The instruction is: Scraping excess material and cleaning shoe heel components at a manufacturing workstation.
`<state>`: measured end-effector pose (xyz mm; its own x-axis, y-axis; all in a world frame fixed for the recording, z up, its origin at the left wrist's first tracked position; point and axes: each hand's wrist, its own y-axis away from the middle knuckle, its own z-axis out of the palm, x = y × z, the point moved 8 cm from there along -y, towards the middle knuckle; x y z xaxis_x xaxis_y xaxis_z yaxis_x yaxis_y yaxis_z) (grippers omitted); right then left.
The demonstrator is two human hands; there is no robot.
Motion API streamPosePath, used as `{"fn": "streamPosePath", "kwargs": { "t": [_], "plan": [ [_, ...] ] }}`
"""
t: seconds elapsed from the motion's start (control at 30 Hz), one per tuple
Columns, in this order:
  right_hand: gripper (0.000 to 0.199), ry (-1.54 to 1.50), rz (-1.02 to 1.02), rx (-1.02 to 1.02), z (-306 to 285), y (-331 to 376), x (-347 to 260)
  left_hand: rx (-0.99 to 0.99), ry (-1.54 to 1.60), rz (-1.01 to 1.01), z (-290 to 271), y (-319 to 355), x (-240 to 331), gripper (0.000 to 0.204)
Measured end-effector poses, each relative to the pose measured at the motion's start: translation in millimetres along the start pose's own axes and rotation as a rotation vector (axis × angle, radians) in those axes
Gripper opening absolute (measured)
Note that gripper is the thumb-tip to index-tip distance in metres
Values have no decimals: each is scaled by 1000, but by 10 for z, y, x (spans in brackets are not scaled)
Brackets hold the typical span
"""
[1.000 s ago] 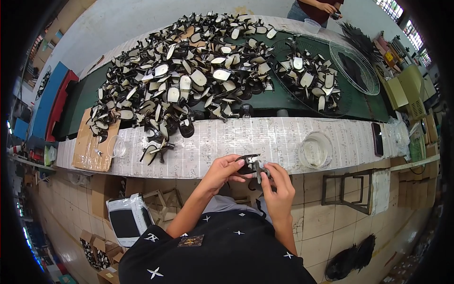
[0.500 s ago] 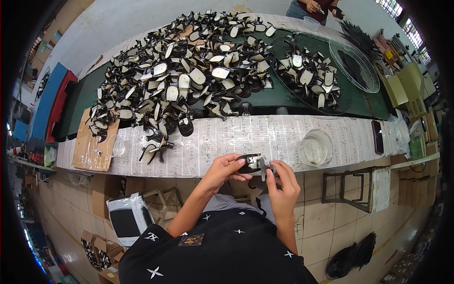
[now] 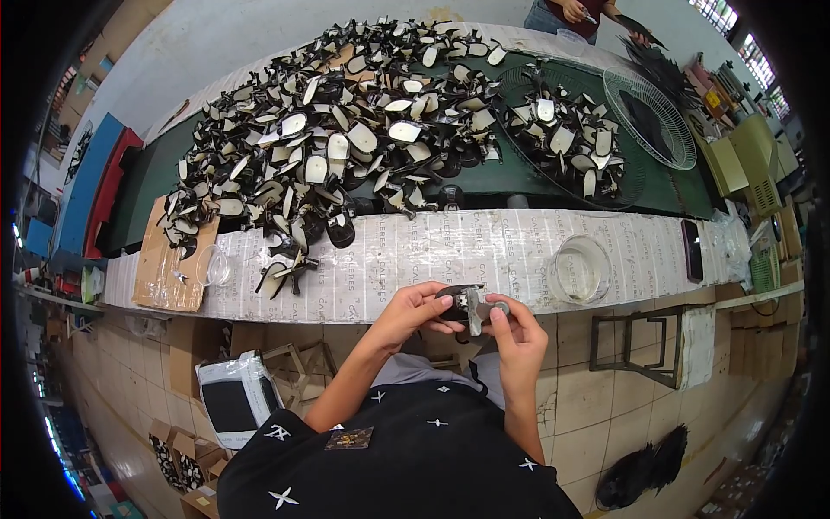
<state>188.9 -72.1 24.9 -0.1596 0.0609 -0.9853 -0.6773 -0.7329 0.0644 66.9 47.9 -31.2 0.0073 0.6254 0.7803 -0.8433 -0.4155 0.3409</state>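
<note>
In front of my chest, just past the bench edge, my left hand [image 3: 413, 310] pinches a small black and white shoe part [image 3: 456, 302] between thumb and fingers. My right hand [image 3: 517, 329] is closed on a grey flat-headed tool [image 3: 476, 315] with a rounded grey end by the fingertips. The flat grey head lies against the right side of the shoe part. Its exact kind is too small to tell. Beyond my hands, a large heap of similar black shoe parts [image 3: 363, 138] with pale oval faces covers the green table.
A clear round tub [image 3: 578, 272] stands right on the paper-covered bench [image 3: 441, 251]; a clear cup [image 3: 212, 266] rests left by cardboard [image 3: 156, 281]. Wire baskets [image 3: 690, 156] and a phone [image 3: 691, 251] lie right. A co-worker [image 3: 566, 24] handles black strips at the back.
The grey tool's head has turned and shifted slightly left against the shoe part. My left hand stays nearly in place. The co-worker's hand has moved right, lifting a black piece.
</note>
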Motion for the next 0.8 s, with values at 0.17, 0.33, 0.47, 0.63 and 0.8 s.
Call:
{"fn": "streamPosePath", "kwargs": {
  "t": [0.17, 0.33, 0.47, 0.63, 0.8],
  "plan": [
    [23, -207, 44, -15, -73, -19, 31, -19, -38, 18, 31, 14, 25, 37],
    [27, -434, -3, -19, -157, -41, 15, -41, -28, 36, 75, 17, 40, 39],
    [27, -507, -82, 63, -286, -36, -17, -138, 202, 32, 151, 94, 35, 45],
    [25, -528, -82, 105, -389, -55, 11, -396, 630, 78, 342, 311, 154, 48],
    [26, -499, -69, 96, -352, -47, 36, -540, 836, 117, 507, 423, 287, 39]
  ]
}}
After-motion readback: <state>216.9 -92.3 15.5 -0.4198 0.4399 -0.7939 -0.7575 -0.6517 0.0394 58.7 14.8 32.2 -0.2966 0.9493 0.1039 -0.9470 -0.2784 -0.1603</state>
